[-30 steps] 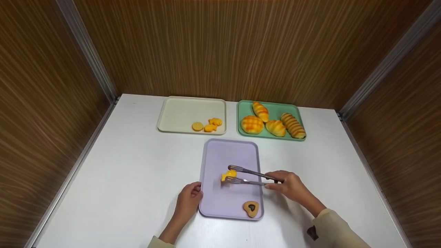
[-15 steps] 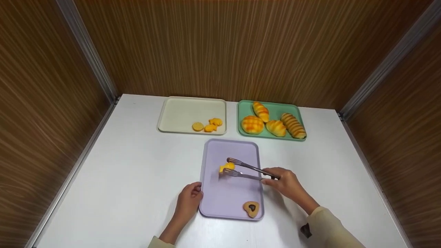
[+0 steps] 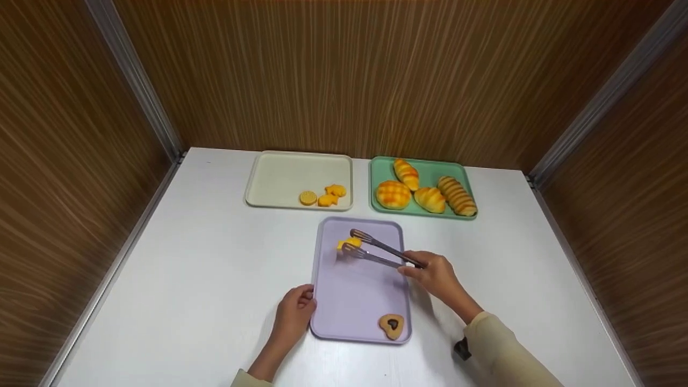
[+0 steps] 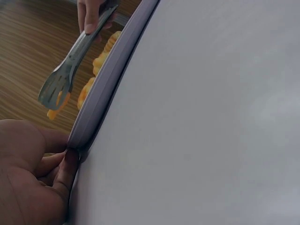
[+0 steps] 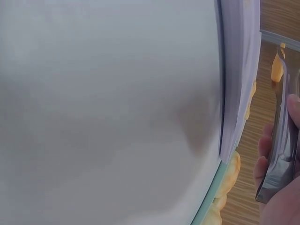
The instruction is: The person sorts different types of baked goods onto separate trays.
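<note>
My right hand grips metal tongs over the upper part of the lilac tray. Between the tong heads is a yellow-orange fish-shaped cracker, held above the tray with a faint shadow beneath it. From the left wrist view, the cracker hangs at the tongs' slotted end. My left hand pinches the tray's left rim, its thumb and fingers on the edge in the left wrist view. A heart-shaped cookie with a dark centre lies in the tray's near right corner.
Behind, on the left, a cream tray carries a round cracker and two fish-shaped crackers. A green tray with several breads stands at the back right. Wood-grain panels enclose the white table.
My right hand has moved the tongs and the fish-shaped cracker forward and slightly left over the lilac tray. My left hand and the trays have stayed in place.
</note>
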`<state>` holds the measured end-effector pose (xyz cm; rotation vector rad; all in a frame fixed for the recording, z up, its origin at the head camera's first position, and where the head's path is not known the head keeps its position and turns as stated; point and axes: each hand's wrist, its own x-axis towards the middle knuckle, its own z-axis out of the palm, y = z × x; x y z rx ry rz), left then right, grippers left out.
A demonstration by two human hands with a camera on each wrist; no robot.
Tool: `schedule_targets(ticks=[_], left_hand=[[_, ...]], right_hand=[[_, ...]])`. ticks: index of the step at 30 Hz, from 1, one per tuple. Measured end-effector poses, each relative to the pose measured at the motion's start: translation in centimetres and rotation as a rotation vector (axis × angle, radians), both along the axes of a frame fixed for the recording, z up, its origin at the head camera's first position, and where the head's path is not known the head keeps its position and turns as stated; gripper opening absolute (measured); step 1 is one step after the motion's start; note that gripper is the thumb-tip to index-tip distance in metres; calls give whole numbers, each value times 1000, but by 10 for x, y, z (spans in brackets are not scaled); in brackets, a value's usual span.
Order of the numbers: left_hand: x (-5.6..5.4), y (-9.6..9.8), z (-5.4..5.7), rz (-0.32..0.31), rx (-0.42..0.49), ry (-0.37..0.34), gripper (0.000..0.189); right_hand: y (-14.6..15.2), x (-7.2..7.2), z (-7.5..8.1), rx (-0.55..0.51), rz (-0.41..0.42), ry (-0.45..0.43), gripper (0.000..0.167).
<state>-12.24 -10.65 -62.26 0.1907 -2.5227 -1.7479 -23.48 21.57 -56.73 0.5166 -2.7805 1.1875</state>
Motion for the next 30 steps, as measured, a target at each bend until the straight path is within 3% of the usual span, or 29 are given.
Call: schedule_targets(ticks=[8, 19, 30], left_hand=[[0, 0, 0, 13, 8, 15, 31], [0, -1, -1, 2, 16, 16, 31], [-1, -1, -2, 3, 9, -7, 32]], right_hand=[[-16, -15, 3, -22, -47, 17, 38], [-37, -34, 10, -25, -101, -32, 40], [-59, -54, 14, -32, -114, -34, 39]])
